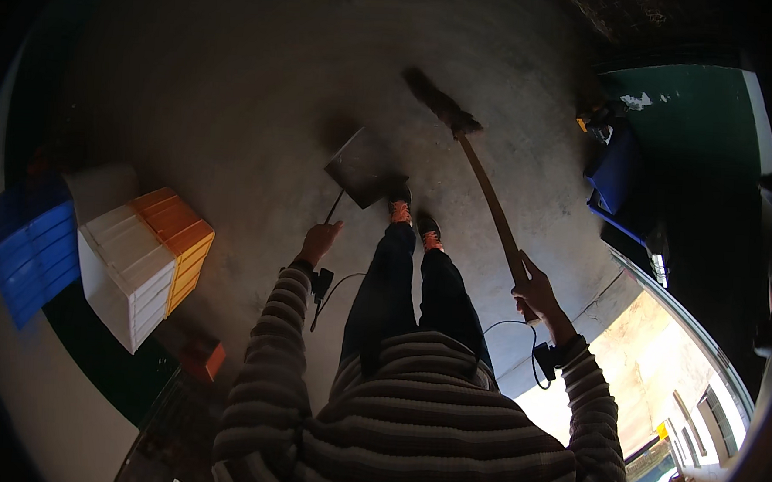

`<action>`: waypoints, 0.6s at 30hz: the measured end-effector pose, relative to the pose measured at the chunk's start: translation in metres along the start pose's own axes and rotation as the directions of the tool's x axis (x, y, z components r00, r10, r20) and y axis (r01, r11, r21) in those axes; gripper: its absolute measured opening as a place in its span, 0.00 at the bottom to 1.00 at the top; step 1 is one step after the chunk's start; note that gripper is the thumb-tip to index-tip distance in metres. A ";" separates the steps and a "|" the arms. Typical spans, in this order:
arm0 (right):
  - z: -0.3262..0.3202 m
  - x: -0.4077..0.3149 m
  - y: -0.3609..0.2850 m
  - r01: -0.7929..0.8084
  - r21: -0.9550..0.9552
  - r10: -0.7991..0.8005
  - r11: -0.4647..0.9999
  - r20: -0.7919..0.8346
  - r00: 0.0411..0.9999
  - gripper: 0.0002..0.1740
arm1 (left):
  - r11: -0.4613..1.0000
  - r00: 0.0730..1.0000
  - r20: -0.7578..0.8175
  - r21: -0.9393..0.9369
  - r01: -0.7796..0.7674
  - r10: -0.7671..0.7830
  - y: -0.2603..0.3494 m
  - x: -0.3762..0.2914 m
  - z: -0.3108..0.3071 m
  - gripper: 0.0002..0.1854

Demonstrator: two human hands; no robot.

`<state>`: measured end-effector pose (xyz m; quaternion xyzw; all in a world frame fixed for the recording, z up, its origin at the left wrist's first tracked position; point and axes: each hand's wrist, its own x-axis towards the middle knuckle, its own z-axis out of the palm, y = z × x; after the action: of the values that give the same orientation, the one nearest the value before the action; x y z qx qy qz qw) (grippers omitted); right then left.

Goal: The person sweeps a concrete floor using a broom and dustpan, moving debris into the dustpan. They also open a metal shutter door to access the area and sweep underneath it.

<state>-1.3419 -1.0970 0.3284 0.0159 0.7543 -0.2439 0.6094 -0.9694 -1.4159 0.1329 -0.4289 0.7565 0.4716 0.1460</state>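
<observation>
My left hand (320,243) is closed around the thin handle of a dustpan (363,169), whose dark pan lies low in front of my feet, its edge close to one shoe. The long wooden handle of a broom (493,201) is in my right hand (535,289), gripped near its top end. The broom's dark bristle head (440,105) rests at or just above the concrete floor, ahead of the dustpan and to its right, apart from it. Whether the pan holds anything is too dark to tell.
White (127,253), orange (192,250) and blue (32,242) plastic crates stand at the left, with a small orange-red object (209,361) nearby. A blue container (615,171) is at the right by the green wall. Sunlight enters through an open doorway at the lower right.
</observation>
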 end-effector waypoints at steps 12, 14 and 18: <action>0.054 0.188 -0.054 0.078 0.336 -0.161 0.939 0.228 0.960 0.06 | 0.791 0.739 -0.366 -0.495 0.360 -0.566 -0.011 -0.210 0.090 0.27; 0.101 0.179 -0.036 0.055 0.196 -0.095 0.979 0.200 0.975 0.07 | 0.688 0.656 -0.350 -0.625 0.368 -0.669 -0.012 -0.232 0.098 0.28; 0.175 0.118 0.018 -0.066 -0.027 0.071 0.997 0.297 0.952 0.06 | 0.544 0.522 -0.292 -0.719 0.433 -0.801 -0.018 -0.268 0.113 0.30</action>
<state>-1.2070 -1.1811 0.1891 0.0002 0.6549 -0.2159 0.7242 -0.8183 -1.1873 0.2317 -0.8269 0.3667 0.4212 -0.0660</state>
